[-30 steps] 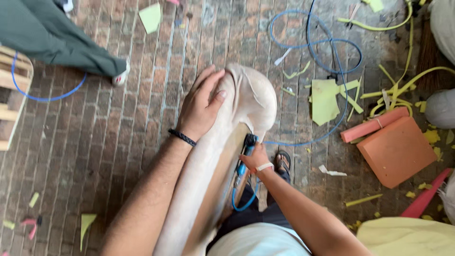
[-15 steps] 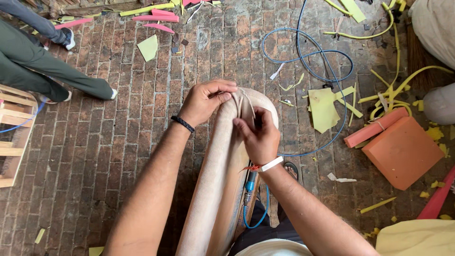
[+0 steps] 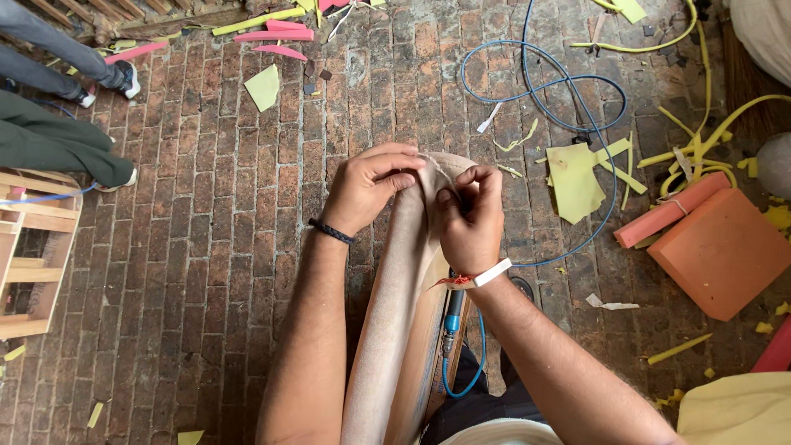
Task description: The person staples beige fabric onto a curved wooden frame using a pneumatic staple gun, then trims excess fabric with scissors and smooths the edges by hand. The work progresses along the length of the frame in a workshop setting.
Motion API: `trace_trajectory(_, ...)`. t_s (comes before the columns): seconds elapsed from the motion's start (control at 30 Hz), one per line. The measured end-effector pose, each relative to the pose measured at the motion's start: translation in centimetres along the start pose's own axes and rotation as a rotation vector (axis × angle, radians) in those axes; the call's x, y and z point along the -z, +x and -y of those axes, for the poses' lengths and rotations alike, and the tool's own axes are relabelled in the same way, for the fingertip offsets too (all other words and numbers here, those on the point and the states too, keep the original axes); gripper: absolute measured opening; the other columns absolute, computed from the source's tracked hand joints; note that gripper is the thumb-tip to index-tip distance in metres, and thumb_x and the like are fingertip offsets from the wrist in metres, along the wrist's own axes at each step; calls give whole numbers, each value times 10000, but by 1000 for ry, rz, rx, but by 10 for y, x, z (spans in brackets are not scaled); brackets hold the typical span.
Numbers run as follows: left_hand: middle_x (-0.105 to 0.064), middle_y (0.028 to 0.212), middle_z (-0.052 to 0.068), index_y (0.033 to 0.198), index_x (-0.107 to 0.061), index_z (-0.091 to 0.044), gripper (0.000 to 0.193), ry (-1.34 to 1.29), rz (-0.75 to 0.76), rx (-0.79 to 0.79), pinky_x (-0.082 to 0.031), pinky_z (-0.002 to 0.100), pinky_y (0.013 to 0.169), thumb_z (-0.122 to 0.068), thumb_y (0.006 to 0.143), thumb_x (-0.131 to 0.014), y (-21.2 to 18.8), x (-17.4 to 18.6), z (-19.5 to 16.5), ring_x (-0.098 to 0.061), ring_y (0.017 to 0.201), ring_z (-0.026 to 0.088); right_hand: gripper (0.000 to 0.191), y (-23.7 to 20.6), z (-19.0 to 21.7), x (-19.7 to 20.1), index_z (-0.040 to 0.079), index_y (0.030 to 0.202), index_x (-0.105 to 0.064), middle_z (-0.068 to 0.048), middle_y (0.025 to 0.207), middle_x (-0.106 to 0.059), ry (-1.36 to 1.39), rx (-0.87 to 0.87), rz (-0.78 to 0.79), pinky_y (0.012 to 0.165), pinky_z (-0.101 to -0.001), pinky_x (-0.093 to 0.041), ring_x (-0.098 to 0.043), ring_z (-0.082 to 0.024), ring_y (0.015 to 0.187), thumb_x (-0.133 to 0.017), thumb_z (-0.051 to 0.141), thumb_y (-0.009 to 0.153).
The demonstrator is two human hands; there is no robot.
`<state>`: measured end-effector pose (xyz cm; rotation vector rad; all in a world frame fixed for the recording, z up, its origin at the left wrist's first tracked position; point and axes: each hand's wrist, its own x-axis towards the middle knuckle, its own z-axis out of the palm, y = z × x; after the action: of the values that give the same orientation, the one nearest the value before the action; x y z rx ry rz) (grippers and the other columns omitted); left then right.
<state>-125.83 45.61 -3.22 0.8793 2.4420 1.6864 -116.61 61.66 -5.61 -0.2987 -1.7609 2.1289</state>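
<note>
Head view shows both hands pinching the top edge of a beige fabric-covered panel (image 3: 404, 313) that stands upright between the person's arms: the left hand (image 3: 367, 189) has its grip curled shut over the fabric at the panel's top, and the right hand (image 3: 471, 216) nips the same edge just beside it. Below the right wrist, at 6 o'clock, a blue-hosed tool (image 3: 454, 317) lies against the panel. Farther out on the brick floor (image 3: 206, 247), a blue hose (image 3: 568, 91) loops at 1 o'clock, an orange foam block (image 3: 721, 251) sits at 3 o'clock, and a wooden frame (image 3: 29, 247) stands at 9 o'clock.
</note>
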Motion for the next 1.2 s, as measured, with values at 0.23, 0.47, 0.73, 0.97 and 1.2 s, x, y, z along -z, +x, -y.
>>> trace_trajectory(0.23, -715, 1144, 56, 1025, -798, -127, 241, 194, 32, -116, -614, 285, 906, 29, 848, -753, 1, 7, -13, -730, 1056, 180, 199, -2, -29, -4, 41, 1010, -528, -5, 945, -603, 184, 97, 136, 691, -197, -462, -546, -50, 820, -589, -146, 979)
trace_trajectory(0.47, -722, 1053, 60, 918, -667, -83, 138, 541, -45, -400, -578, 368, 934, 54, 918, -676, 3, -2, -5, -696, 1069, 250, 177, -13, 4, 2, 38, 1165, -671, -30, 1008, -703, 98, -197, 155, 735, -207, -524, -633, -64, 857, -639, 27, 991)
trace_trajectory(0.73, -676, 882, 43, 891, -639, -97, 67, 723, 49, -393, -483, 392, 828, -71, 943, -671, 5, 3, -19, -616, 893, 251, 191, -20, 45, 7, 98, 1002, -745, -75, 905, -694, -867, 371, 63, 606, -373, -538, -685, -262, 710, -808, 249, 902)
trace_trajectory(0.97, -626, 880, 74, 815, -633, -95, 143, 748, 72, -317, -471, 396, 802, 14, 901, -596, 10, -6, -21, -592, 857, 259, 176, -21, 27, 22, 128, 922, -747, -67, 886, -716, -1013, 257, 156, 611, -434, -526, -692, -322, 741, -726, 273, 1018)
trace_trajectory(1.2, -640, 1028, 44, 917, -628, -62, 135, 431, 100, -113, -572, 333, 868, -6, 1028, -576, 0, -7, -18, -658, 965, 203, 479, -36, -27, 25, 30, 1154, -478, -104, 1047, -681, -193, -23, 47, 785, -282, -559, -672, -164, 927, -849, 107, 860)
